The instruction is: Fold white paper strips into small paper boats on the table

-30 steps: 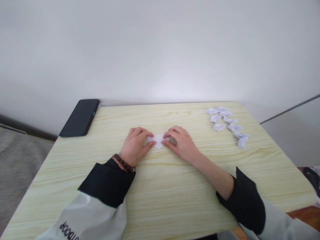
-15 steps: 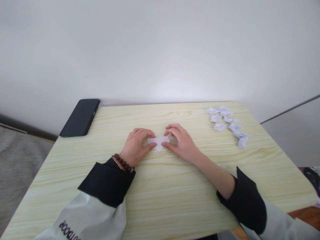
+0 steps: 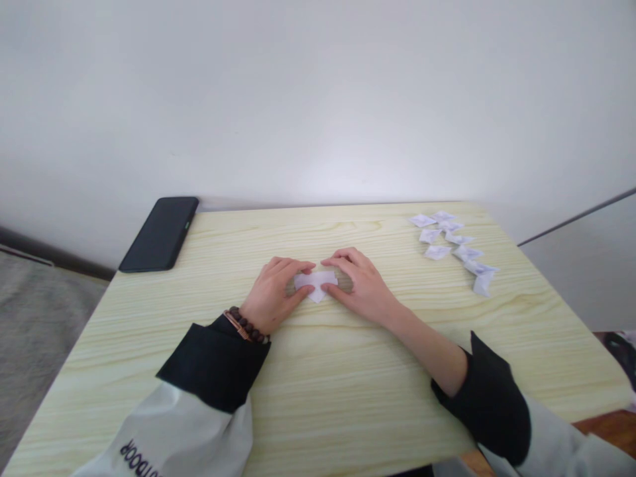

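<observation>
A small white folded paper piece lies on the pale wooden table near its middle. My left hand pinches the paper's left end between thumb and curled fingers. My right hand grips the right end the same way, fingers bent over the top edge. The paper's pointed tip faces me between the two thumbs. A brown bead bracelet sits on my left wrist.
A black phone lies face down at the table's far left corner, partly over the edge. Several small folded white paper pieces are scattered at the far right. A white wall stands right behind the table.
Both hands' fingers have crept closer together over the top of the paper, and the fold looks pressed flatter. The arms have stayed in place.
</observation>
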Available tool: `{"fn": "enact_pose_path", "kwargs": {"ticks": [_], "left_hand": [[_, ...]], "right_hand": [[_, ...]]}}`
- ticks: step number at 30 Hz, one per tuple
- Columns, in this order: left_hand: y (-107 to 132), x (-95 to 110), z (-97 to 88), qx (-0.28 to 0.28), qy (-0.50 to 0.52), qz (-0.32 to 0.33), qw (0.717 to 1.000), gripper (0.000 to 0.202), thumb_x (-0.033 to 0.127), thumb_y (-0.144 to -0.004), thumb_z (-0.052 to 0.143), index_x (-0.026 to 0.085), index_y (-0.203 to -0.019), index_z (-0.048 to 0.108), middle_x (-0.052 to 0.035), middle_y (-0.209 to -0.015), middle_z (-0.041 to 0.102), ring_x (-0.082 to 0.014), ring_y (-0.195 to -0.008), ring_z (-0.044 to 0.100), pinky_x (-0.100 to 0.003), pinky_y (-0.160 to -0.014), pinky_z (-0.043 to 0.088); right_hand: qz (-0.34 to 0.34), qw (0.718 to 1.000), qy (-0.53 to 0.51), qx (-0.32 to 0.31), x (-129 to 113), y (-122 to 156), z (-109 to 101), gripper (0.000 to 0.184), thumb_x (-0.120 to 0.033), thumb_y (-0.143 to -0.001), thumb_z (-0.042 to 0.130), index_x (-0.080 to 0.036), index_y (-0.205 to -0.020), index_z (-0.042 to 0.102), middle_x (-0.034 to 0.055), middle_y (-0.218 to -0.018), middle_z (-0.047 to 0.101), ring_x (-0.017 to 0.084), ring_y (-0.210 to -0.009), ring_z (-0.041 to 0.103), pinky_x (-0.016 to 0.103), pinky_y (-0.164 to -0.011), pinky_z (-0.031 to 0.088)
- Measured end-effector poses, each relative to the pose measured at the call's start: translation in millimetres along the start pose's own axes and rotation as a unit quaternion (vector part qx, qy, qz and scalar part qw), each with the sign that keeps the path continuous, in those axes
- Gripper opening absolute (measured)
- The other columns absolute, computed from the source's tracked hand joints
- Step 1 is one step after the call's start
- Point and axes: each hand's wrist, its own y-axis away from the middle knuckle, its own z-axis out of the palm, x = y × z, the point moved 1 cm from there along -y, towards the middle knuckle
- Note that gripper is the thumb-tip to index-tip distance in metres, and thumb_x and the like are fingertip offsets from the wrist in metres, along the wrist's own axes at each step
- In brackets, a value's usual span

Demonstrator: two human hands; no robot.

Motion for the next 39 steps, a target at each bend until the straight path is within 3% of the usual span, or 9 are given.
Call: {"fn": "enact_pose_path", "kwargs": {"ticks": [8,13,20,26,32,39], "left_hand": [[0.4,2.2,0.0,-0.002,0.021,-0.01,1.0,0.033,0.026,-0.08,0.058,0.02,-0.112,0.056,-0.0045,-0.096,0.063,-0.0212,-0.092,0.057,-0.039,-0.085,0.045],[1.1,3.3,0.5,0.006,0.033,-0.009,0.999,0.041,0.03,-0.079,0.059,0.019,-0.117,0.053,-0.0044,-0.1,0.064,-0.0181,-0.085,0.059,-0.036,-0.084,0.046],[0.9,10.0,-0.2,0.008,0.04,-0.035,0.999,0.016,0.034,-0.079,0.059,0.021,-0.084,0.068,-0.0014,-0.081,0.069,-0.0169,-0.076,0.061,-0.03,-0.076,0.046],[2.9,14.6,1.2,0.029,0.104,-0.066,0.992,0.017,0.032,-0.078,0.061,0.018,-0.084,0.069,-0.0022,-0.078,0.069,-0.0131,-0.066,0.059,-0.024,-0.062,0.046],[3.4,17.4,-0.6,0.023,0.11,-0.082,0.99,0.021,0.035,-0.077,0.06,0.017,-0.08,0.071,-0.0023,-0.075,0.069,-0.0134,-0.066,0.06,-0.023,-0.062,0.046],[1.5,18.7,-3.8,-0.004,0.109,-0.134,0.985,0.024,0.034,-0.074,0.054,0.017,-0.072,0.071,0.0003,-0.064,0.068,-0.0139,-0.062,0.059,-0.023,-0.059,0.045]], "right_hand": [[-0.019,1.0,-0.001,-0.021,-1.3,-0.8,-2.6,0.02,-0.032,-0.083,0.061,-0.02,-0.099,0.06,0.0058,-0.109,0.058,0.021,-0.102,0.051,0.037,-0.09,0.039],[-0.026,0.998,-0.046,-0.037,-2.3,-1.3,-3.4,0.011,-0.028,-0.084,0.06,-0.02,-0.09,0.057,0.0011,-0.085,0.063,0.016,-0.082,0.055,0.031,-0.079,0.041],[-0.014,0.994,-0.106,-0.035,-7.7,-1.1,-5.2,0.007,-0.026,-0.084,0.057,-0.019,-0.087,0.057,0.0017,-0.082,0.062,0.013,-0.073,0.055,0.026,-0.069,0.043],[-0.048,0.995,-0.084,-0.017,-9.5,-1.4,-6.1,0.006,-0.021,-0.084,0.056,-0.018,-0.083,0.061,0.0022,-0.076,0.062,0.014,-0.073,0.056,0.027,-0.07,0.042],[-0.068,0.993,-0.091,0.012,-7.9,1.0,-3.8,0.008,-0.023,-0.083,0.057,-0.018,-0.083,0.063,0.0032,-0.077,0.064,0.014,-0.072,0.057,0.027,-0.071,0.042],[-0.002,0.992,-0.122,-0.017,-8.4,-0.8,-5.6,0.012,-0.026,-0.082,0.058,-0.017,-0.08,0.064,0.0012,-0.07,0.062,0.012,-0.064,0.054,0.024,-0.061,0.041]]}}
